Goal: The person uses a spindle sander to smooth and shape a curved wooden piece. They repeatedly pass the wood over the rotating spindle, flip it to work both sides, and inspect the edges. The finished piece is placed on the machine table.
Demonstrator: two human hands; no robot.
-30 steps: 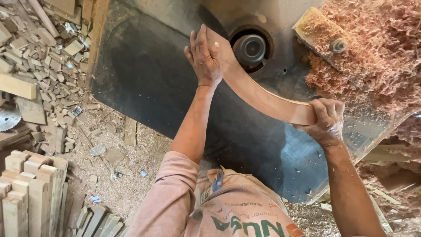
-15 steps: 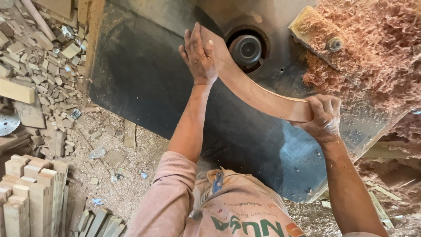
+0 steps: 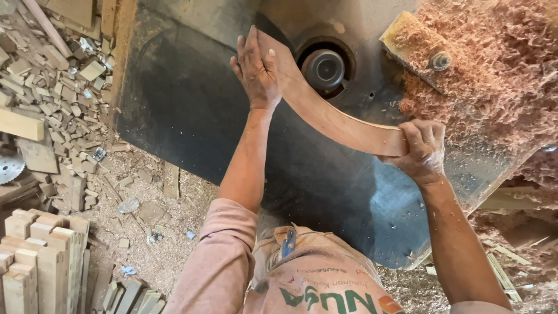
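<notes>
Right hand hides workpiece end (fingers wrapped).

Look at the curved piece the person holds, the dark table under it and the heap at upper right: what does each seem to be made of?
Curved piece: reddish-brown wood, smooth and unvarnished, judging by its matte, even face. Dark table: probably metal, from its dull grey-blue sheen and scuffs, though dust leaves it open. Heap: loose reddish wood shavings, curly and fibrous. The left hand presses one end; the right hand grips the other.

A dark metal table stands over a dusty floor strewn with wood offcuts, with pale stacked wooden pieces at lower left, a saw blade and reddish shavings heaped at right.
</notes>
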